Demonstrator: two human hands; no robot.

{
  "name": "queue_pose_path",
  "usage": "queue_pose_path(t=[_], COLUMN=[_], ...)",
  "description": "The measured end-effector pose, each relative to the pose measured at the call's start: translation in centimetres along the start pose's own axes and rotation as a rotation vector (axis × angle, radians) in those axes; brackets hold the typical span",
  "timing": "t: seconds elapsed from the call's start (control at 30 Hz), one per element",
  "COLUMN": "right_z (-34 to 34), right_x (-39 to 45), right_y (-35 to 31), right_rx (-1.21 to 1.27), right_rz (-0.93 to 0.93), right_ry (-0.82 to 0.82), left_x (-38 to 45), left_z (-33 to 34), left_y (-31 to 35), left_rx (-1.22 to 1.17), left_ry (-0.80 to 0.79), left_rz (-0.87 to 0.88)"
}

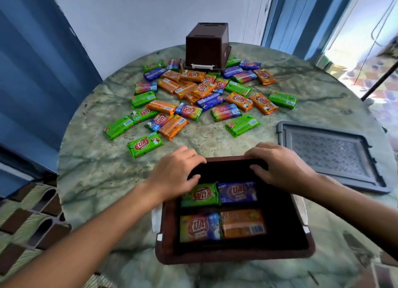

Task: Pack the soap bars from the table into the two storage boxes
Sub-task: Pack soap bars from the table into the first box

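Observation:
An open brown storage box [234, 258] stands at the table's near edge. Several wrapped soap bars lie flat in it: green [201, 194], blue [238, 192], multicoloured [199, 227] and orange [243, 223]. My left hand [178, 169] rests on the box's far left corner, its fingers curled over the rim above the green bar. My right hand [277, 165] grips the far rim of the box. A loose heap of soap bars [200, 93] in green, orange, blue and rainbow wrappers covers the middle of the table. A second brown box [206, 46] stands upside down on its lid at the far edge.
A grey lid [331, 156] lies flat at the right of the round green marble table [97, 169]. A single green bar [144, 145] lies nearest my left hand. Blue shutters flank the white back wall, and patterned floor tiles show at the lower left.

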State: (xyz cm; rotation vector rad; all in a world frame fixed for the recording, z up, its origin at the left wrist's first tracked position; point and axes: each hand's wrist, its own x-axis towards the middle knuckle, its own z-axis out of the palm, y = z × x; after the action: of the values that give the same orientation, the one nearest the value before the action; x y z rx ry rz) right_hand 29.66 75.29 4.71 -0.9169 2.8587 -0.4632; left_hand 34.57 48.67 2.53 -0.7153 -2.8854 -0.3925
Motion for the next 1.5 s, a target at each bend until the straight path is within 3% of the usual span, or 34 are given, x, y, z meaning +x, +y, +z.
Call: queue_pose_path(t=[0.17,0.37,0.67,0.83,0.9,0.97,1.03,1.07,1.13,1.2,1.3,1.5], right_z=[1.1,2.6,2.7,3.4,3.1,2.2,1.1,1.4,2.5,5.0,8.7,11.4], right_x=[1.7,3.9,16.9,22.5,23.7,24.9,26.3,27.9,29.8,32.3,34.5,35.6], right_y=[2.4,3.5,0.1,-1.6,-1.7,-2.2,-3.0,-3.8,-4.8,-6.0,-7.0,-7.2], right_rx=[-0.216,-0.124,-0.099,-0.1,-0.119,-0.068,0.044,0.079,0.04,-0.097,-0.33,-0.643], right_rz=[0.137,0.082,-0.161,-0.137,-0.109,-0.066,-0.065,-0.074,-0.11,-0.131,-0.145,-0.295], right_ry=[-0.272,-0.253,-0.316,-0.363,-0.466,-0.59,-0.543,-0.474,-0.405,-0.477,-0.595,-0.575], left_x=[2.3,2.9,2.5,3.0,2.8,2.2,2.0,1.9,2.2,2.4,2.4,2.5], left_z=[0.4,0.7,-2.2,-3.0,-3.1,-3.3,-3.4,-3.1,-2.2,-0.5,2.6,5.0], left_y=[-0.2,-1.4,-10.8,-15.7,-16.9,-18.3,-20.0,-21.9,-23.6,-25.2,-26.5,-26.9], left_rx=[0.199,0.08,0.059,0.05,-0.028,-0.3,-0.518,-0.514,-0.327,-0.145,-0.005,0.096], left_ry=[-0.364,-0.389,-0.43,-0.379,-0.371,-0.298,-0.137,-0.101,-0.191,-0.364,-0.47,-0.451], left_rz=[-0.291,-0.455,-0.686,-0.705,-0.658,-0.628,-0.658,-0.668,-0.617,-0.49,-0.323,-0.321])
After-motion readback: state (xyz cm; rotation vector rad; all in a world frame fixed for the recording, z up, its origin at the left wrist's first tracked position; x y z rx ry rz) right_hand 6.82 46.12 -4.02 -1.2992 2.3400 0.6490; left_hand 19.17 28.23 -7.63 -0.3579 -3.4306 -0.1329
